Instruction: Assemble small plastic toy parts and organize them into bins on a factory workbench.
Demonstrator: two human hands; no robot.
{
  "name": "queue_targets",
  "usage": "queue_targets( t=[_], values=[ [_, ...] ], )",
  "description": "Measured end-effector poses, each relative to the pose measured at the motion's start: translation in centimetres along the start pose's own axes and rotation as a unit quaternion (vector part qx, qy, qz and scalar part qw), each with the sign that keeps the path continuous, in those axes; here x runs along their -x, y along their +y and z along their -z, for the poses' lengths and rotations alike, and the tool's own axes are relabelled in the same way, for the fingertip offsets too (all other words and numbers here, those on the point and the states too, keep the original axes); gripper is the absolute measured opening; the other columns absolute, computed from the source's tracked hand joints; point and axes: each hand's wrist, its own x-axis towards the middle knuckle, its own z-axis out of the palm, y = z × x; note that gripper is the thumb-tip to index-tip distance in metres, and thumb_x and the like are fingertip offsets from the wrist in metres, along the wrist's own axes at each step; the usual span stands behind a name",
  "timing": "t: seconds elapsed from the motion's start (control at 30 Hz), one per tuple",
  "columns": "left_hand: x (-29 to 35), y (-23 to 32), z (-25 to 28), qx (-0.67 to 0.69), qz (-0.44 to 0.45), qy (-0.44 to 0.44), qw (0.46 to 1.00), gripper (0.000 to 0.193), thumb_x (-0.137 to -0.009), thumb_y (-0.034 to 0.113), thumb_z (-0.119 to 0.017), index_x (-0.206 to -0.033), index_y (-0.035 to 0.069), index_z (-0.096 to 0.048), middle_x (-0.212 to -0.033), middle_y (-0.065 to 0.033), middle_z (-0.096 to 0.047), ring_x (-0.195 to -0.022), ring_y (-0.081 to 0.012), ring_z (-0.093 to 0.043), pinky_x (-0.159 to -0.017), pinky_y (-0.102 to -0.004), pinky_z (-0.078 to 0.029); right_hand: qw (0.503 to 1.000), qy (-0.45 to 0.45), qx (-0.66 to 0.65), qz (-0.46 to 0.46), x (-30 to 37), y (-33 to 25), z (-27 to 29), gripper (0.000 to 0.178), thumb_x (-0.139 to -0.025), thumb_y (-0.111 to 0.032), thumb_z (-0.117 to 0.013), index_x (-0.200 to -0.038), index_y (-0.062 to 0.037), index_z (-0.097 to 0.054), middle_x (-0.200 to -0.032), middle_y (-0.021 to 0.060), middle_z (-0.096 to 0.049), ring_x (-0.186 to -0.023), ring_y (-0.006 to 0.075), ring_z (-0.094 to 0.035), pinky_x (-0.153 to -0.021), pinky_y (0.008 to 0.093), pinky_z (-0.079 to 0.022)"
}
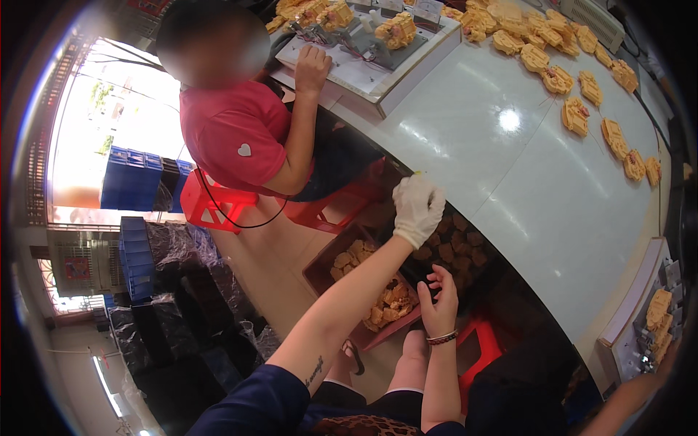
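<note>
My left hand [418, 209], in a white glove, is raised beside the edge of the white table [531, 240]. Its fingers are curled closed, and a tiny yellowish bit shows at their tips; what they hold is too small to make out. My right hand [440, 307], bare with a dark bracelet at the wrist, is lower and nearer to me. Its fingers are loosely bent and apart, with nothing seen in them. Below my left forearm, a reddish-brown bin [320, 270] holds many yellow plastic housings [392, 299]. More housings [454, 247] lie in shadow under the table edge.
Yellow housings [556, 78] lie scattered over the table's far side. A co-worker in a red shirt [233, 134] sits at the left by a test fixture [392, 54]. Another fixture [658, 320] stands at the right edge. Red stools [480, 349] and stacked blue crates [131, 178] stand around.
</note>
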Motion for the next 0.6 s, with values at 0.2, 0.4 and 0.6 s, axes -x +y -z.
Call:
queue_targets(
  t=[0.2,0.4,0.6],
  values=[
    [17.6,-1.8,4.7,0.473,0.561,-0.059,0.677,0.029,-0.094,0.034,-0.055,-0.072,0.015,-0.053,-0.065,0.0049,-0.046,-0.059,-0.0079,-0.041,-0.055,-0.0233,-0.031,0.99,-0.057,-0.117,-0.054,8.9,4.8,-7.4,0.022,-0.089,-0.019,-0.064,-0.1,-0.0043,-0.052,-0.091,0.0029,-0.055,-0.079,0.0109,-0.052,-0.069,0.0256,-0.043],
    [32.1,-7.9,12.3,0.515,0.644,-0.042,0.563,0.027,-0.094,0.032,-0.06,-0.075,0.013,-0.056,-0.067,0.0002,-0.056,-0.064,-0.0157,-0.055,-0.062,-0.0306,-0.048,0.999,0.012,0.053,0.004,19.9,3.9,-14.4,0.016,-0.091,-0.019,-0.056,-0.091,-0.0034,-0.053,-0.089,0.0186,-0.057,-0.09,0.0385,-0.056,-0.075,0.0454,-0.044],
    [38.6,-7.6,16.8,0.535,0.562,-0.169,0.607,0.021,-0.096,0.027,-0.059,-0.093,0.007,-0.055,-0.09,-0.0043,-0.061,-0.08,-0.0163,-0.059,-0.072,-0.0318,-0.051,0.971,0.136,0.028,-0.193,23.2,6.5,-20.5,0.027,-0.098,-0.028,-0.047,-0.091,-0.002,-0.052,-0.085,0.0219,-0.06,-0.084,0.0421,-0.058,-0.072,0.0483,-0.045]
  ],
)
